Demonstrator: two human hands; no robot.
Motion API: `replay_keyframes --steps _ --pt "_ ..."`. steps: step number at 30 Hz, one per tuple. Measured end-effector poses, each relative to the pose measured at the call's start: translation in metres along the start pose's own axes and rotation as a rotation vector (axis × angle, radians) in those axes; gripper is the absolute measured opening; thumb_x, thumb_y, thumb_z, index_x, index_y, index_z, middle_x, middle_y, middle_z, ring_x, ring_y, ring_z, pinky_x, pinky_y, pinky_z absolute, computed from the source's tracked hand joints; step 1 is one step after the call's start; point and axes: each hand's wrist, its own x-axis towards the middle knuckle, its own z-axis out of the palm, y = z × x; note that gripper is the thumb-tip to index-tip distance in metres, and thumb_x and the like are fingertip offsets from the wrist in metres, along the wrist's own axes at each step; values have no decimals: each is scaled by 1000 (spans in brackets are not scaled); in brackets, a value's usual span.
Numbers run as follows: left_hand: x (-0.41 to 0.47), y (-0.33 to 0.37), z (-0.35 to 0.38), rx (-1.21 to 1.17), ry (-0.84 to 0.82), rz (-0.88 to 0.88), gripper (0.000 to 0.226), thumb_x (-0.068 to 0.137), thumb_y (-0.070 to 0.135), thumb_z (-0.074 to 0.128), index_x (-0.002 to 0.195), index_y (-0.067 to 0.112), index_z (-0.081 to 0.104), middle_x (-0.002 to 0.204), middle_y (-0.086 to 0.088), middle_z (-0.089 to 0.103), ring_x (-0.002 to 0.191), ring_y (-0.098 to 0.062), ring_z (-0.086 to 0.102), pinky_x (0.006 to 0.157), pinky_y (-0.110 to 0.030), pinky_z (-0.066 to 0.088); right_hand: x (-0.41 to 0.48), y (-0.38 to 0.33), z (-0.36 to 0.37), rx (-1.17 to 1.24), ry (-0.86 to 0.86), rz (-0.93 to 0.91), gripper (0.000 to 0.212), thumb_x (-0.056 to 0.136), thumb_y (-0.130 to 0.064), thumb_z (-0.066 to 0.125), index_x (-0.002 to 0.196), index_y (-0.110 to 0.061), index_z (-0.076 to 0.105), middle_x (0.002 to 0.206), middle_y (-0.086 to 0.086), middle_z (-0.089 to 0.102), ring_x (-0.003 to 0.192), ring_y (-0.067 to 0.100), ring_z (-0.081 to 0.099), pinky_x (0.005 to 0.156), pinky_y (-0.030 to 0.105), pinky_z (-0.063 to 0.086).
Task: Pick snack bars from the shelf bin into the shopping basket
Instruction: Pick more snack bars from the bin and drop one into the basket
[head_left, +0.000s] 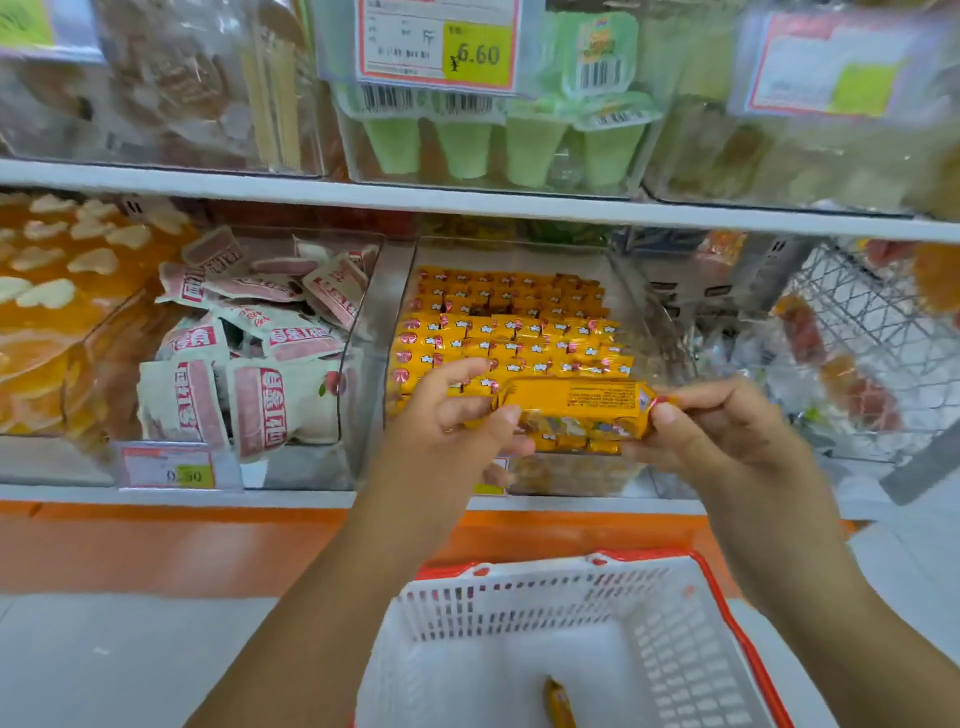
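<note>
**Snack bar (571, 402) held level before the shelf bin (641, 291)**

Head view. The yellow-wrapped snack bar lay crosswise between both hands, in front of the clear shelf bin and above the shopping basket (571, 597). The left hand (457, 415) gripped its left end with curled fingers and thumb. The right hand (711, 426) pinched its crimped right end. Rows of matching bars (509, 327) filled the bin. One loose bar (558, 704) lay on the floor of the white, red-rimmed basket.

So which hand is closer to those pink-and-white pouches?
Left. The left hand holds the yellow snack bar just right of the pink-and-white pouches; the right hand pinches its other end, farther right.
</note>
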Motion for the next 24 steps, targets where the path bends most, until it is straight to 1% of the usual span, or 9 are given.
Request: replay_keyframes --steps 2,5,7,9,12,14,18,21,24 --pt "-7 -1 3 -81 -50 -78 37 94 9 63 124 30 58 114 2 64 84 -18 75 64 -25 59 -14 -1 -9 60 -19 57 9 84 -18 61 88 -10 62 87 14 73 82 32 74 69 29 59" --pt "-19 -5 6 -102 -114 -133 31 91 3 65 110 27 70 111 3 70 90 -18 75 70 -29 59 -28 2 -18 172 -49 117 21 71 -32 70 86 -17 66 88 18 73 84 38 73 70 34 59" --pt "-24 -8 6 -104 -91 -128 30 89 0 65 103 25 73 104 2 74 91 -18 74 70 -29 59 -32 4 -22 250 -93 166 42 61 -40 81 91 -14 66 91 22 73 87 41 72 70 33 59" --pt "-26 -9 6 -98 -98 -108 30 88 -1 65 104 23 72 106 0 74 94 -20 73 72 -29 59 -31 9 -24 247 -129 189 60 52 -47 90 94 -13 64 95 22 73 88 41 72 71 33 59" --pt "-26 -12 5 -114 -130 -91 30 84 2 69 106 22 73 105 -2 75 93 -22 73 73 -25 58 -25 16 -28 220 -135 208 54 47 -51 92 85 -23 67 97 19 74 89 40 72 78 37 60" --pt "-24 -12 2 -152 -143 -91 33 74 9 72 104 21 75 101 -3 76 90 -24 74 70 -22 58 -18 17 -31 230 -154 211 48 50 -47 91 84 -23 68 99 18 74 88 38 73 79 35 59" --pt "-15 -11 -2 -233 -161 -91 35 70 9 66 102 19 77 105 -10 75 95 -25 73 73 -24 59 -10 11 -32 296 -177 245 44 57 -24 74 94 -4 59 93 17 75 84 36 73 70 28 59" --pt "-10 -12 -3 -202 -169 -73 38 73 12 62 109 17 74 109 -9 75 98 -24 73 76 -27 60 -7 11 -29 340 -195 264 46 59 -21 69 97 2 57 95 21 74 86 39 73 69 28 60" --pt "-10 -13 -4 -180 -190 -63 39 77 15 60 115 18 70 111 -6 74 101 -24 72 80 -28 60 -3 14 -28 322 -179 275 43 61 -22 69 95 2 59 93 21 74 85 37 73 66 27 60"
